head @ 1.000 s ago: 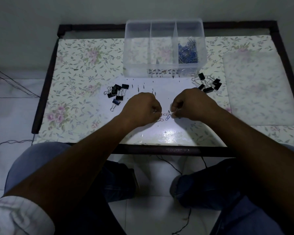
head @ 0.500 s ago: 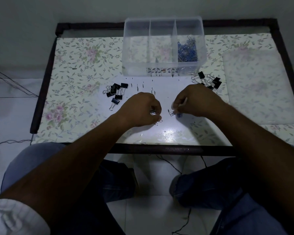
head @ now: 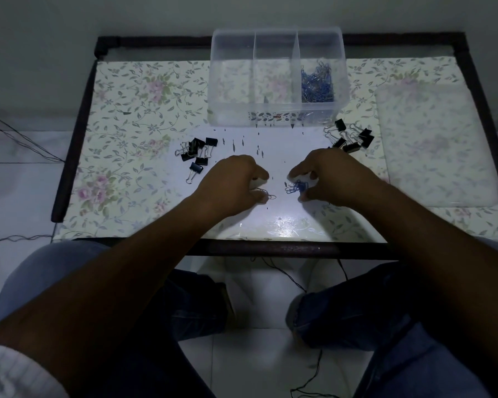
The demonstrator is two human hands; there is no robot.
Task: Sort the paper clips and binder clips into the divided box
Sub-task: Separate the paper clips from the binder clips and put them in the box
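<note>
My right hand (head: 328, 176) cups loosely around blue paper clips (head: 297, 187), my left hand (head: 236, 182) pinches few; I should gather fully before lifting.

A floral-covered table (head: 133, 110) stands on white floor tiles (head: 18, 179), thin cables (head: 15, 130) trailing beside it.

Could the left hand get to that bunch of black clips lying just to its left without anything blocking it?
Probably yes. The left hand rests on the table close beside the black clips, with only bare tabletop between them. The clear box sits farther back, out of the way. The hand seems busy gathering paper clips, though.
</note>
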